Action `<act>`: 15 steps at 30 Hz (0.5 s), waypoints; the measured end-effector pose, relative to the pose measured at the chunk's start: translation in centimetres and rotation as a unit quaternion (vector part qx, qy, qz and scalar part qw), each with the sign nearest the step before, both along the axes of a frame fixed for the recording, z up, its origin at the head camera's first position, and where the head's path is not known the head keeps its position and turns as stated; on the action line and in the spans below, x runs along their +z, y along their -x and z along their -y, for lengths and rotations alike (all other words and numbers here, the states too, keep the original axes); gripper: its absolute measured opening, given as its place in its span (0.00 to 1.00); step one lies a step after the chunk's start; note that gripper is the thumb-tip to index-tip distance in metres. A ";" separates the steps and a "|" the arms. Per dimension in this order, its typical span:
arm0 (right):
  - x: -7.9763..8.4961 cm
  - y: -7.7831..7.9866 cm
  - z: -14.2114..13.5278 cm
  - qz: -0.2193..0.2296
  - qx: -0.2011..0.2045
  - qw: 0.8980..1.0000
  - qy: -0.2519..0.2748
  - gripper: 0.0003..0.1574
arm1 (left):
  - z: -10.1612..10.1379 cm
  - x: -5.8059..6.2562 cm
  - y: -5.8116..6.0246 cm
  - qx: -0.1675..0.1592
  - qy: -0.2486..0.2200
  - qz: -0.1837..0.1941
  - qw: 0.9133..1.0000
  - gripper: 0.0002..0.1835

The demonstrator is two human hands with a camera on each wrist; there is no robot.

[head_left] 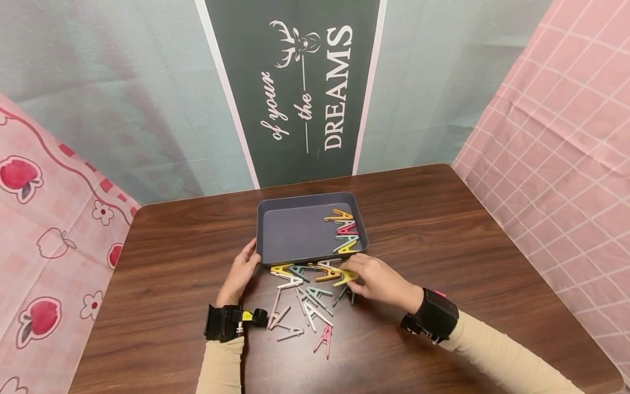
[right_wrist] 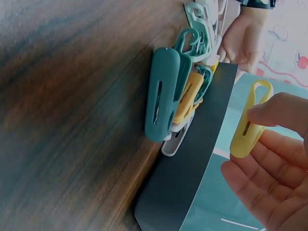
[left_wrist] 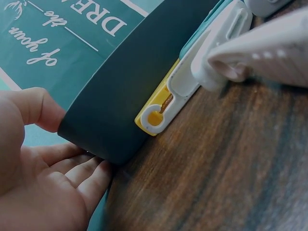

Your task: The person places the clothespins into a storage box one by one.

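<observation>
My left hand (head_left: pixel 240 274) holds the near left corner of the grey tray (head_left: pixel 295 235). In the left wrist view, the thumb lies at the tray's rim and the fingers (left_wrist: pixel 79 175) are at its underside. Between the thumb and fingers of my right hand (head_left: pixel 378 280) is a yellow clothespin (right_wrist: pixel 246 131), pinched just off the tray's near right corner. Along the tray's right side lies a column of clothespins, among them an orange one (head_left: pixel 339 215) and a pink one (head_left: pixel 346 229). A dark green clothespin (right_wrist: pixel 161 96) lies near the right hand.
Several loose clothespins lie on the brown wooden table (head_left: pixel 418 219) in front of the tray, including a pink one (head_left: pixel 323 342) and a white one (head_left: pixel 315 316). Some touch or nearly touch the tray's near wall. Curtains hang behind the table and at both sides.
</observation>
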State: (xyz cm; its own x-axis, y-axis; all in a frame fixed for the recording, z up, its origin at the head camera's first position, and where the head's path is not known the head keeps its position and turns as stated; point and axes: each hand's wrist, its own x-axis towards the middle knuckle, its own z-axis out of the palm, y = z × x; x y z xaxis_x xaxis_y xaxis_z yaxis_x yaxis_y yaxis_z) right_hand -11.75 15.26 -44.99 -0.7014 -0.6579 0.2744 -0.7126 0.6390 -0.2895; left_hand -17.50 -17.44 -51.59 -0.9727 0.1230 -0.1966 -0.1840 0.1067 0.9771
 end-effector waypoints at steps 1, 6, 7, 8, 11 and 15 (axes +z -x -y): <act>0.1 0.1 0.0 0.004 -0.004 1.000 0.000 0.17 | 0.0 0.0 0.0 0.000 0.000 0.001 1.000 0.32; 0.6 0.4 0.0 0.001 -0.014 1.000 0.001 0.17 | 0.1 -0.2 0.1 -0.002 -0.004 -0.001 1.000 0.32; 0.7 0.5 0.0 -0.003 -0.013 1.000 0.001 0.17 | 0.1 -0.2 0.1 -0.003 -0.004 -0.001 1.000 0.32; 0.8 0.6 -0.1 -0.007 -0.013 1.000 0.001 0.17 | 0.1 -0.2 0.1 -0.004 -0.004 -0.001 1.000 0.32; 1.0 1.0 -0.1 -0.015 -0.011 1.000 0.003 0.17 | 0.1 -0.1 0.1 -0.004 -0.003 0.000 1.000 0.32; 1.2 1.3 -0.1 -0.012 -0.015 1.000 0.005 0.18 | 0.1 -0.1 0.0 -0.004 -0.003 0.000 1.000 0.32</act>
State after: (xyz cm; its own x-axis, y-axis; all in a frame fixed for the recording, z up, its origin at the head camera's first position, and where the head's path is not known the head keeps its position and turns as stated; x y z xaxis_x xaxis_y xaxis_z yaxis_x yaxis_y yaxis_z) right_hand -13.09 15.38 -43.82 -0.7135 -0.6346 0.2969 -0.7004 0.6570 -0.2788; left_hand -17.51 -17.55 -51.71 -0.9717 0.1324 -0.1957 -0.1831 0.1021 0.9778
